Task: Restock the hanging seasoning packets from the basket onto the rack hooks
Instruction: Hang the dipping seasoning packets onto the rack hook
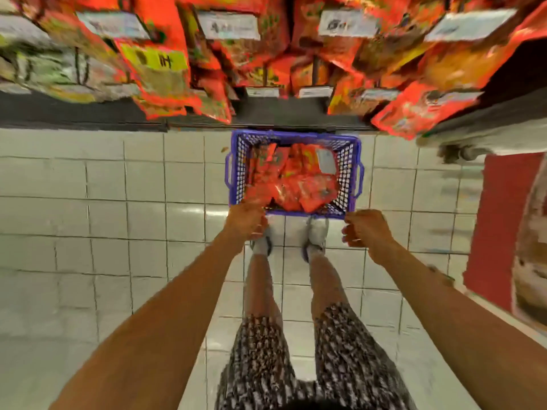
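Observation:
A purple plastic basket stands on the tiled floor below the rack, filled with several red-orange seasoning packets. My left hand is at the basket's near left corner, fingers curled, touching the edge of a packet there; the blur hides whether it grips it. My right hand hovers by the near right corner with fingers half curled and nothing in it. Above hang rows of red and orange packets on the rack hooks, with white price tags.
My legs and white shoes stand just behind the basket. A dark shelf base runs along the floor under the rack. A red display stands at the right. White floor tiles spread to the left.

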The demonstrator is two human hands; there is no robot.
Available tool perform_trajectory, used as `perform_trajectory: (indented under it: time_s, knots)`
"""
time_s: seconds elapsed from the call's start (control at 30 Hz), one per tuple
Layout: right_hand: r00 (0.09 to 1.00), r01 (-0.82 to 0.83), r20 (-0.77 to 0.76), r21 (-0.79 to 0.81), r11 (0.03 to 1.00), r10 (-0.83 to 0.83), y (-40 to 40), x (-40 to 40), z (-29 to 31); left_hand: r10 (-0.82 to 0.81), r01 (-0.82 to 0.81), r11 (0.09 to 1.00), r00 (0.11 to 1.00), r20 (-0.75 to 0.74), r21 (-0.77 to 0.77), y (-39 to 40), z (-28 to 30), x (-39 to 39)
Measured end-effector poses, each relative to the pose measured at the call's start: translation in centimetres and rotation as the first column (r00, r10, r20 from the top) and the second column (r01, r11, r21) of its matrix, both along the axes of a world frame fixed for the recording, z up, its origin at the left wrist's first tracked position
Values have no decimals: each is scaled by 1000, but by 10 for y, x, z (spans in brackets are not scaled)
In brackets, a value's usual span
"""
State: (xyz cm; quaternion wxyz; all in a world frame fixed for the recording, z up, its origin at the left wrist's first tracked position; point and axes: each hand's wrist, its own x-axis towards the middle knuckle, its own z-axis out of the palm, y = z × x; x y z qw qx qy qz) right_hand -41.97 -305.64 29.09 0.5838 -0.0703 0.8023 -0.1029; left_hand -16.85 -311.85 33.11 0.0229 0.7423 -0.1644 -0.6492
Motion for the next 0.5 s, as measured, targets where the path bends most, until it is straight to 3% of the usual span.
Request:
perform_trajectory:
  time_s: [0.13,0.3,0.37,0.43,0.5]
  knots:
    - [998,-64,20,124,990,62,20,-6,-96,-142,142,990,989,51,-4,-16,-90,7]
    - [965,-260,-6,56,964,261,30,-13,-201,-346,348,937,932,104,2,-30,-194,2]
    - [890,-451,-65,23,892,451,19,-9,-241,-392,395,919,913,114,-4,-28,-229,0]
    - [717,-686,-127,45,727,685,8,-5,-274,-403,410,912,907,124,-30,-23,-258,-1]
    - [625,-765,-186,46,642,758,-1,1,-301,-411,416,909,902,131,-17,-14,-285,2]
